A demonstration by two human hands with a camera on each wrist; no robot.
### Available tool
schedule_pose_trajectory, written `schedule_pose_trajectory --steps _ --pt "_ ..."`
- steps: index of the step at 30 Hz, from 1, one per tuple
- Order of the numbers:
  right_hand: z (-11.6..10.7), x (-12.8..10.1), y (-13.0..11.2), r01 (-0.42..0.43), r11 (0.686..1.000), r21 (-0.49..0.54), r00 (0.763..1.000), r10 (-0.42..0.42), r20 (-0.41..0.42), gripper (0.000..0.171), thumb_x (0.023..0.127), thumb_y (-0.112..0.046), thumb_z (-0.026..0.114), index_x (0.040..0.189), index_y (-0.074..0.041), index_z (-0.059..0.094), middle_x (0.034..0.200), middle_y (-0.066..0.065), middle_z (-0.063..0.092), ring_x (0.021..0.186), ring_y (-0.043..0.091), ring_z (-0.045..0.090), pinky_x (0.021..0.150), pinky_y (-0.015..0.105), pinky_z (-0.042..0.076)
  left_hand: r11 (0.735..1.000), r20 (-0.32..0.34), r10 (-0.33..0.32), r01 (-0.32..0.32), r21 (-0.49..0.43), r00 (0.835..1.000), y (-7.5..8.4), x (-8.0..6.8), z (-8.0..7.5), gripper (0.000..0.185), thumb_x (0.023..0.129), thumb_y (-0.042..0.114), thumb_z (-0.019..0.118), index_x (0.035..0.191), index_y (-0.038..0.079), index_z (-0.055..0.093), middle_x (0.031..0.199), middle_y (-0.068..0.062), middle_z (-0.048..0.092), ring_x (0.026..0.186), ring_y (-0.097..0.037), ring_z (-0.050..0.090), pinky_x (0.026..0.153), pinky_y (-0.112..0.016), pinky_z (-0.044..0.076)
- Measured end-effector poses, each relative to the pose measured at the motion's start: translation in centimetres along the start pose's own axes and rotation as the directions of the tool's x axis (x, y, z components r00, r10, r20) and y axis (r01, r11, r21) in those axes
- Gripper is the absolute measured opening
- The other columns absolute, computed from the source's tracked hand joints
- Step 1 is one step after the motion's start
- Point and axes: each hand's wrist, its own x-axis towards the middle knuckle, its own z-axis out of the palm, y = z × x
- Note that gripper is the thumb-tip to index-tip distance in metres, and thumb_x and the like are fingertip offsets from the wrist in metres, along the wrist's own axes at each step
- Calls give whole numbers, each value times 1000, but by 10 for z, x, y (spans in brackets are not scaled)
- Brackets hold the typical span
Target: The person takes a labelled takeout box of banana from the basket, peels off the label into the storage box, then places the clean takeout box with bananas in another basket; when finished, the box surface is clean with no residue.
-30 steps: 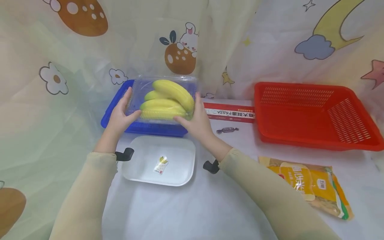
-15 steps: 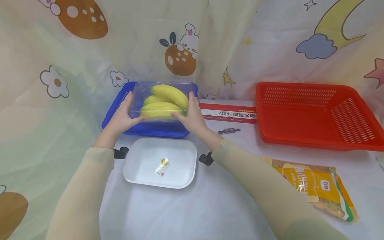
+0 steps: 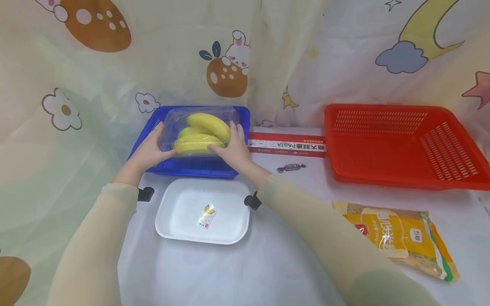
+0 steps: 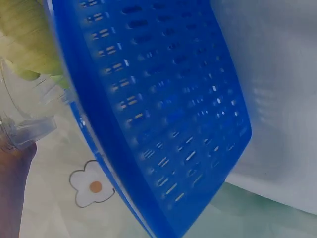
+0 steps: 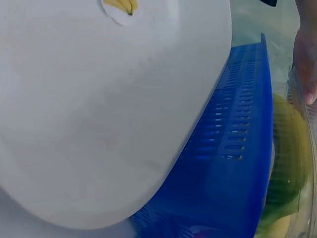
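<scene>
A clear plastic box [image 3: 173,120] of yellow-green bananas [image 3: 208,123] sits in or just above the blue basket [image 3: 191,166] at the back left; whether it touches the bottom is hidden. My left hand [image 3: 148,147] grips the box's left side, thumb at the front edge. On its right side, my right hand [image 3: 234,148] holds it the same way. The left wrist view shows the slotted basket wall [image 4: 168,99] close up, the bananas [image 4: 29,37] behind it. In the right wrist view the bananas [image 5: 287,148] show through the plastic beyond the basket's rim.
In front of the basket stands a white tray [image 3: 172,221] bearing a banana sticker [image 3: 207,216]. Rightward lie a red pasta box [image 3: 287,144], a purple wrapped candy [image 3: 292,168], a red basket [image 3: 379,157] and a yellow food bag [image 3: 398,240]. A patterned curtain [image 3: 283,51] hangs behind.
Both hands have lowered the box of bananas and shifted it slightly left, further within the blue basket's outline. More of the basket's right rim now shows. Both hands keep hold of it.
</scene>
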Motion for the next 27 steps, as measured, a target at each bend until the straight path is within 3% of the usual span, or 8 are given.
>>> schedule_pose_trajectory --steps 4,8,15,27 --pt "5 4 4 -37 999 -35 999 37 20 98 74 -49 69 146 -16 12 151 15 11 138 33 20 106 50 31 1000 16 -8 8 20 1000 -5 2 1 109 77 51 64 145 2 -6 152 -16 -7 139 -36 -2 110 -57 7" --pt "9 9 6 -41 999 -24 998 42 40 98 73 -45 71 145 -14 13 151 12 15 138 28 21 108 44 30 999 43 -13 11 48 999 -11 7 2 109 77 51 64 144 3 -8 151 -18 -9 139 -38 -4 110 -57 6" --pt "14 18 -2 -89 995 35 995 88 48 108 72 -36 75 147 -8 1 154 9 2 141 23 7 113 39 19 997 86 -42 37 62 995 -19 18 3 107 80 44 64 143 2 -12 150 -19 -15 138 -40 -5 111 -55 4" --pt "27 22 4 -187 979 77 980 181 83 103 75 -34 73 147 -11 2 154 8 -3 141 25 4 113 40 19 995 131 -76 67 68 989 -29 31 12 105 80 38 67 143 -2 -6 150 -24 -7 137 -42 -1 111 -55 5"
